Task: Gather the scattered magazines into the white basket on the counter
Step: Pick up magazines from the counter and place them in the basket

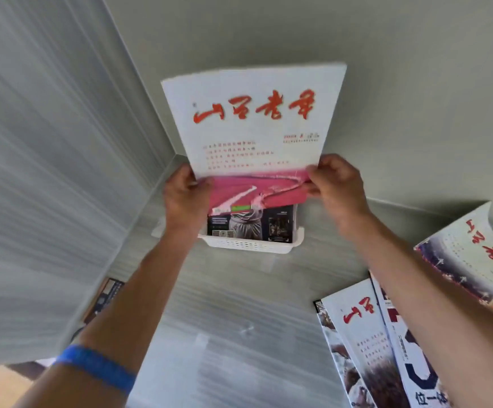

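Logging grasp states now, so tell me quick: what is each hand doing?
Left hand: closed on the lower left edge of the magazine.
Right hand: closed on its lower right edge.

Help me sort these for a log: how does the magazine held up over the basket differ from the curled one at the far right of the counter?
The held magazine stands upright above the white basket, gripped by the left hand and right hand; the curled magazine lies on the counter, untouched. The held one's lower cover is pink, the curled one's dark. Both carry the same red brush-style title on white.
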The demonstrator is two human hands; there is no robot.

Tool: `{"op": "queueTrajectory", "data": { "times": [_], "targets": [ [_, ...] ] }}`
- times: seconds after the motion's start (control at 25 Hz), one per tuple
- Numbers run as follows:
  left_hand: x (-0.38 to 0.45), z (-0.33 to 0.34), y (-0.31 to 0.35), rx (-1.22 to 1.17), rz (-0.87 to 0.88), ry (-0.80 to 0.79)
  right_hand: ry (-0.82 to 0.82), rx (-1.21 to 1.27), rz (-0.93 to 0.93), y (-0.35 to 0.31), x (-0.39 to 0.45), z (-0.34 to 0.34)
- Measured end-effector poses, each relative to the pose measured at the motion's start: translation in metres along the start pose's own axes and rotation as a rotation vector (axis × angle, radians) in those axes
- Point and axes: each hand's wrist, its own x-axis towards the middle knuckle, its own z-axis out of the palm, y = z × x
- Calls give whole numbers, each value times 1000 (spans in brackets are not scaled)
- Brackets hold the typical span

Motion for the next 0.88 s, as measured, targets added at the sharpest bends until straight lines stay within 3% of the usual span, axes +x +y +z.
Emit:
{"op": "queueTrajectory", "data": {
  "times": [0.08, 0.16, 0.4, 0.52, 0.6, 0.68, 0.76, 0.88],
  "targets": [
    [28, 8, -7, 243, -23, 77, 61, -46, 47, 1, 18, 20],
    [41, 14, -30, 437, -70, 56, 62, -113, 126, 18, 27, 35],
    [50, 12, -72, 726, -137, -69, 78, -337, 227, 85, 34, 54],
    [31, 16, -74, 731, -117, -7, 121, -347, 182, 85, 19, 46],
    [1, 28, -74, 733, 3, 14, 174, -273, 132, 86, -7, 23],
    [-50, 50, -75, 582, 166, -45, 167, -289, 128, 103, -39, -20],
    [-106, 77, -78, 436, 247, -207, 151, -470, 126, 129, -68, -71],
    [-183, 131, -87, 341, 105, -472, 113, -1097, 209, 171, -97, -162]
  ]
}}
